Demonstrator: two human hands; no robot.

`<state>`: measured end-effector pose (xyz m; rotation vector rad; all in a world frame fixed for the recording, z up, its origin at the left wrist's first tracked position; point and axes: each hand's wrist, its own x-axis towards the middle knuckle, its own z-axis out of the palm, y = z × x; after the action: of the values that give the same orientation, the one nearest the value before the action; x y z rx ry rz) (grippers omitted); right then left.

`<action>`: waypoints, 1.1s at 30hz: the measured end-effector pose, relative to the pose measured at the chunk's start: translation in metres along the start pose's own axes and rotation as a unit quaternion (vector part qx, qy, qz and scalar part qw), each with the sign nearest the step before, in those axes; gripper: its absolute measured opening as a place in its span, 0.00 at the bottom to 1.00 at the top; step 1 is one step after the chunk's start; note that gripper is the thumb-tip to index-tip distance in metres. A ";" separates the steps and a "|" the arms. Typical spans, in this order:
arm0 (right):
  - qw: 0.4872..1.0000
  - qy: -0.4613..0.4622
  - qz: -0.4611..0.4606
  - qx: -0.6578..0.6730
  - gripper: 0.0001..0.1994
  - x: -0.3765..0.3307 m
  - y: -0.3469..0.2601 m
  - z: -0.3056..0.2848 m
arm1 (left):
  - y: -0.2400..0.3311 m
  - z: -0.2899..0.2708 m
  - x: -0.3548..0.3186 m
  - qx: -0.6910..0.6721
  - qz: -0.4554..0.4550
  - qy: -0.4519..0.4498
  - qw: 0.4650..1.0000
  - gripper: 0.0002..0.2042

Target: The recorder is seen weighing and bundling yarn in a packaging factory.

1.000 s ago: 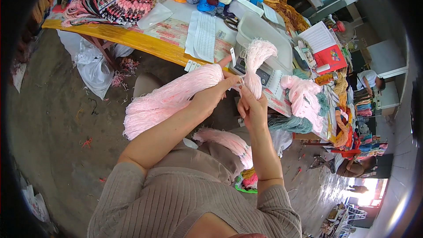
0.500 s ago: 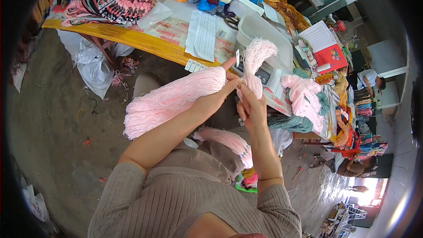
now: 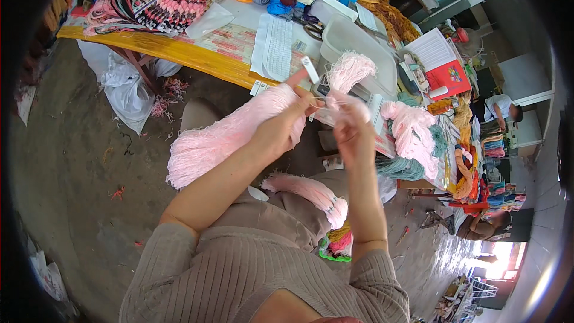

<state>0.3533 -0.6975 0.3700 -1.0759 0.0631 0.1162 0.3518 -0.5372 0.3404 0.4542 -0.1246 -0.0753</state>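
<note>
A thick pale pink yarn skein hangs from my left hand and slopes down to the left beneath the forearm. Its thumb and fingers are closed at the skein's upper end. A small white tag stands by the raised index finger. My right hand is a little to the right, fingers curled in and blurred, with pink yarn at the fingertips. Thin pale strands stretch between the hands. Just beyond, a looped pink yarn bunch lies against a clear plastic bin; its lower part is smeared.
Another pink skein rests across my lap. The yellow-edged table holds a printed sheet, black scissors, the clear bin, a red booklet and many coloured yarns. White plastic bags sit under it. People work at the right.
My right hand has moved right and slightly down, away from the left, drawing strands out between them. The left hand has shifted slightly left, and the white tag has tilted.
</note>
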 end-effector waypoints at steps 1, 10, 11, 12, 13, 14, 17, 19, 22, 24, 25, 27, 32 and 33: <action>0.997 0.020 -0.033 0.062 0.07 0.020 -0.008 -0.020 | 0.006 -0.003 0.000 -0.037 -0.006 -0.008 0.999 0.29; 0.984 0.159 -0.076 -0.027 0.10 0.237 -0.194 -0.124 | 0.188 -0.166 -0.041 0.085 0.197 0.122 0.969 0.26; 0.976 0.152 -0.098 -0.118 0.10 0.241 -0.226 -0.148 | 0.219 -0.186 -0.047 0.209 0.230 0.356 0.881 0.22; 0.964 0.133 -0.110 -0.200 0.11 0.248 -0.240 -0.157 | 0.271 -0.235 -0.074 0.208 0.259 0.313 0.890 0.17; 0.946 0.116 -0.121 -0.277 0.12 0.247 -0.243 -0.150 | 0.307 -0.243 -0.103 0.237 0.289 0.342 0.862 0.16; 0.914 0.082 -0.106 -0.383 0.11 0.250 -0.235 -0.119 | 0.381 -0.276 -0.171 0.162 0.301 0.253 0.905 0.15; 0.807 0.023 -0.031 -0.590 0.10 0.221 -0.233 -0.076 | 0.379 -0.198 -0.209 0.241 0.422 0.300 0.821 0.21; 0.787 -0.038 0.063 -0.613 0.09 0.225 -0.211 -0.066 | 0.357 -0.162 -0.212 0.313 0.431 0.338 0.776 0.26; 0.817 -0.120 0.162 -0.541 0.07 0.216 -0.194 -0.060 | 0.290 -0.115 -0.175 0.439 0.337 0.433 0.711 0.30; 0.777 -0.108 0.188 -0.591 0.08 0.217 -0.192 -0.061 | 0.259 -0.113 -0.156 0.391 0.299 0.364 0.791 0.31; 0.767 -0.091 0.187 -0.607 0.10 0.219 -0.192 -0.063 | 0.245 -0.115 -0.147 0.410 0.274 0.359 0.792 0.31; 0.758 -0.044 0.066 -0.647 0.11 0.222 -0.186 -0.065 | 0.216 -0.107 -0.130 0.436 0.220 0.336 0.805 0.32; 0.663 0.036 -0.137 -0.735 0.13 0.201 -0.125 -0.064 | 0.140 -0.066 -0.105 0.465 0.115 0.235 0.846 0.32; 0.648 -0.009 -0.083 -0.757 0.16 0.184 -0.107 -0.062 | 0.127 -0.061 -0.103 0.445 0.112 0.215 0.862 0.32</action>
<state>0.5493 -0.7908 0.4141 -2.7883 -0.2056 -0.0230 0.2634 -0.3870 0.3313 1.3684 0.2486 0.3331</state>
